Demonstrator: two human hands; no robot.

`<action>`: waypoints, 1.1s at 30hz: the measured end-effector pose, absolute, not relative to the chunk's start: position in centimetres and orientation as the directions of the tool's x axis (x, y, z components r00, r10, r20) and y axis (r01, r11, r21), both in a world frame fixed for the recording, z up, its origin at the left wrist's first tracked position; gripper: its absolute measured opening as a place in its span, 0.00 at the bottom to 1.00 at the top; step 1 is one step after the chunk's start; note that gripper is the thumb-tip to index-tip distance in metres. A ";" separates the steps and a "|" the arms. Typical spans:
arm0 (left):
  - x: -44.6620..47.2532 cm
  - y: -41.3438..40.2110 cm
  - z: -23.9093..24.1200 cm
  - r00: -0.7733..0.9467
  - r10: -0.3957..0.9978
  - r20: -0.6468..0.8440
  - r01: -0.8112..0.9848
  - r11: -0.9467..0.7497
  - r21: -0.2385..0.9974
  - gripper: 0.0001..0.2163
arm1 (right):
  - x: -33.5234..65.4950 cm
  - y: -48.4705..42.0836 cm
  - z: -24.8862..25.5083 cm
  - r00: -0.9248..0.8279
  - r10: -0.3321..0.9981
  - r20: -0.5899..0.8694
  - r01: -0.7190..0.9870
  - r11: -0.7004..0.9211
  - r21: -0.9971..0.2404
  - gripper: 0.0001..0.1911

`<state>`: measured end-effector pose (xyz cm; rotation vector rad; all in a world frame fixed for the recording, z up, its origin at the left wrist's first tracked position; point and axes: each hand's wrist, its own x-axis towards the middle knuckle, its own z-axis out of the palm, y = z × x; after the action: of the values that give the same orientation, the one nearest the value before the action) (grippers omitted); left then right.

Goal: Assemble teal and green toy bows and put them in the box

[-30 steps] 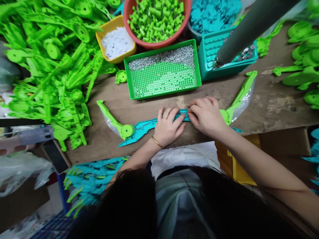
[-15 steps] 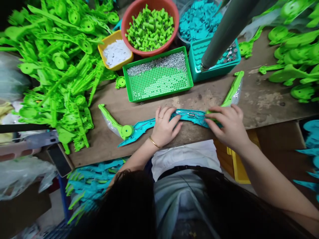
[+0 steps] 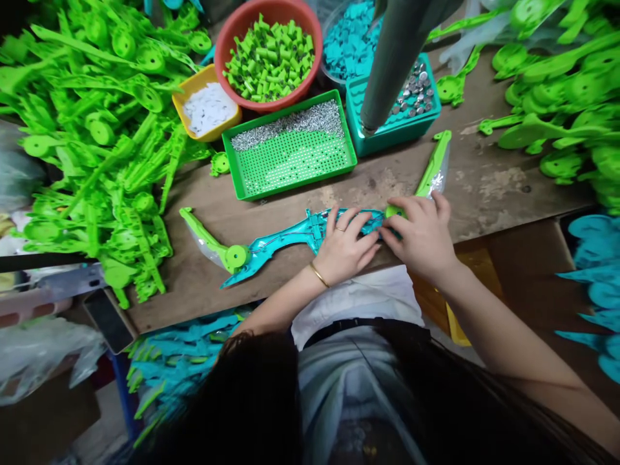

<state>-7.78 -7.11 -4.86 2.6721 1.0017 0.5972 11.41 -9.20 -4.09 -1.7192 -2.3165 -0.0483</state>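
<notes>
A bow-shaped plastic toy lies on the wooden bench, its blue shell [image 3: 281, 241] facing open side up with thin wires along it. At its left end is a green limb [image 3: 213, 244] with a clear cover, and a similar green limb [image 3: 435, 161] stands out at its right end. My left hand [image 3: 345, 245] lies over the right half of the shell, fingers bent onto it and hiding what is beneath. Close beside it, my right hand [image 3: 416, 236] has its fingers closed at the shell's right end, by the green joint. Whatever small part its fingertips pinch is hidden.
Behind the toy stand a green tray [image 3: 295, 184] of small metal screws, a yellow tub [image 3: 213, 134] of white pieces, a red bowl [image 3: 316, 64] of green parts and a teal basket [image 3: 392, 135]. Green parts [image 3: 97, 129] heap at left. A grey pole [image 3: 392, 71] slants down over the basket.
My left hand has slid right along the shell, uncovering its middle and covering the small board seen before. My right hand stays at the right end. The whole view has shifted slightly.
</notes>
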 end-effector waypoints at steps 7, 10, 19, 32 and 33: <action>-7.4 -7.1 -4.4 0.717 0.682 0.145 0.629 -0.723 0.286 0.16 | 12.3 -10.1 -3.6 -0.344 0.908 0.240 0.911 0.385 -0.151 0.10; -7.3 -6.8 -4.3 0.722 0.682 0.114 0.635 -0.719 0.283 0.17 | 12.9 -10.9 -3.7 -0.368 0.900 0.232 0.914 0.396 -0.084 0.13; -7.9 -6.9 -4.8 0.742 0.658 0.129 0.603 -0.739 0.302 0.15 | 12.8 -11.1 -3.8 -0.396 0.903 0.164 0.906 0.413 -0.089 0.22; -7.9 -6.8 -3.5 0.756 0.649 0.085 0.606 -0.743 0.283 0.15 | 12.6 -9.3 -4.1 -0.356 0.899 0.257 0.882 0.414 -0.225 0.11; -8.1 -6.8 -3.4 0.758 0.643 0.106 0.595 -0.750 0.289 0.15 | 12.6 -9.2 -4.1 -0.365 0.897 0.250 0.878 0.421 -0.227 0.11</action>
<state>-8.09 -6.76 -3.43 2.7185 0.9733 0.2919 12.55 -9.17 -4.05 -1.5279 -2.3466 0.0774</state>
